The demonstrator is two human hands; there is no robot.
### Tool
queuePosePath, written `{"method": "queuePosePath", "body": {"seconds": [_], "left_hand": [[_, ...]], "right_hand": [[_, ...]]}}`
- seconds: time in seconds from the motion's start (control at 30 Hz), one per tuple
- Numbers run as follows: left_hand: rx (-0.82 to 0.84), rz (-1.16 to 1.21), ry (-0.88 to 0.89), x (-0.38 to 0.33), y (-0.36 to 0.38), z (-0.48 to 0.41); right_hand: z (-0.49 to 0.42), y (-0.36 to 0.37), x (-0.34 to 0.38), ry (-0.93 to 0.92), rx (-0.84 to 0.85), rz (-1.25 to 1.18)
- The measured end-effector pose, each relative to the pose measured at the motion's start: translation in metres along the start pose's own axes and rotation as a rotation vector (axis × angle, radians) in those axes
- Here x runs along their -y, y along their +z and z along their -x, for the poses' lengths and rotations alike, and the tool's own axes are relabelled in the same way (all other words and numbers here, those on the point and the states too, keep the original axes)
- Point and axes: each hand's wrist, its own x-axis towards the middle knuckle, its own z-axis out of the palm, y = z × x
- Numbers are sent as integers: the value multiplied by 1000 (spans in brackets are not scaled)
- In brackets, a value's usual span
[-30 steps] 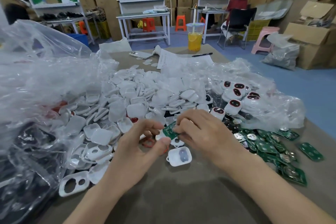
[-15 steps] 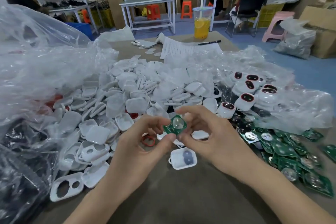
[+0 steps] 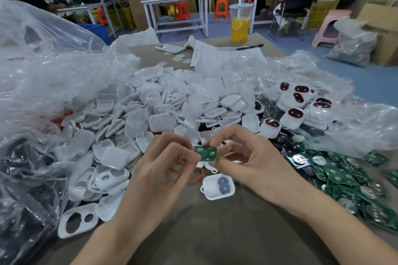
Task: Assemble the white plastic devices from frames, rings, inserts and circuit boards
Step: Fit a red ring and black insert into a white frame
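Note:
A small green circuit board is held above the table between both hands. My left hand pinches its left end and my right hand pinches its right end. Just below, a white frame with a grey insert lies open side up on the brown table. A red ring lies under my left fingers, partly hidden. A white frame with two holes sits at the near left. Finished white devices with red-ringed dark faces are piled at the right.
A big heap of white shells fills the middle, with clear plastic bags left and right. Loose green boards lie at the right. A drink cup, phone, paper and pen stand at the far edge.
The board has been turned in my fingers: the domed side faced me half a second ago, now a flatter side with two small round pads shows. The view shifted slightly downward.

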Motion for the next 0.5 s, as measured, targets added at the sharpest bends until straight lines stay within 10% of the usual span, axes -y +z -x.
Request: {"method": "queuePosePath", "body": {"seconds": [0.5], "left_hand": [[60, 2, -66, -10, -1, 0]], "right_hand": [[0, 8, 0, -162, -97, 23]]}}
